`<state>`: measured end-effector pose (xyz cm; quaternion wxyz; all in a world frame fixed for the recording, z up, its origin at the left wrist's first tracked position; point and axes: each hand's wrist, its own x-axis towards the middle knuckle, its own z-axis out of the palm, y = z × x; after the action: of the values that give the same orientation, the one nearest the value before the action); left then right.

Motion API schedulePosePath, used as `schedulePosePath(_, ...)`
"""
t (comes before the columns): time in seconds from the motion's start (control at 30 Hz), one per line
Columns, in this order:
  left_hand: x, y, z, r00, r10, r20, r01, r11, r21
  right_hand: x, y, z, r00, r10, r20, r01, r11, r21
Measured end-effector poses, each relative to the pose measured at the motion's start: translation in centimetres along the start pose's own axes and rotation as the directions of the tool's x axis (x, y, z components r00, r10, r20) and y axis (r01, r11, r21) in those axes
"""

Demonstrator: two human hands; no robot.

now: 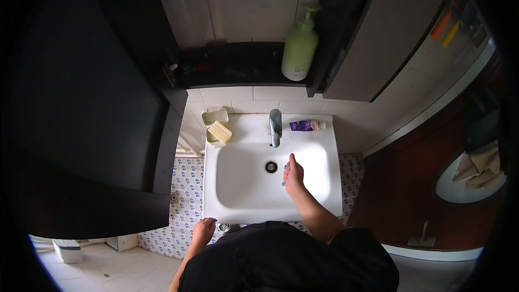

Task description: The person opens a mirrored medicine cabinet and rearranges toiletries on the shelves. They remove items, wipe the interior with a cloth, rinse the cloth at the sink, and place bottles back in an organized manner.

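My right hand (294, 174) is over the white washbasin (243, 186), right of its drain (271, 167). Its fingers are curled around a small clear object (285, 183), which mostly hides in the grip; its kind cannot be made out. My left hand (204, 230) is at the basin's front left corner, fingertips at the rim; I cannot tell if they touch it. A chrome faucet (275, 127) stands at the back of the basin. Left of it, a pale yellow soap bar (220, 132) lies tilted on an open soap box (215, 116). On the right lies a purple tube (305, 125).
A green pump bottle (300, 50) stands on the dark shelf (239, 65) above the basin. A dark cabinet door (101, 129) juts out on the left, and a grey cabinet panel (389, 36) hangs right. Farther right, beige cloths (482, 166) lie in a white bowl-like basin (450, 190).
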<state>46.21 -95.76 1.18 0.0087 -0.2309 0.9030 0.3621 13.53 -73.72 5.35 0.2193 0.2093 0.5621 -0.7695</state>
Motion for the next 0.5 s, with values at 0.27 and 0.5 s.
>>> schedulePosePath(0.27, 0.7, 0.6, 0.1, 0.995, 0.048, -0.085, -0.045, 0.998, 0.033, 0.0, 2.1, -2.8, 0.993, -0.111, 0.034, 0.115, 0.973, -0.202)
schedulePosePath(0.5, 1.2, 1.3, -0.6, 0.992, 0.071, -0.109, -0.037, 0.958, 0.284, 1.5, 2.4, -1.9, 0.929, 0.022, 0.371, -0.013, 1.0, -0.027)
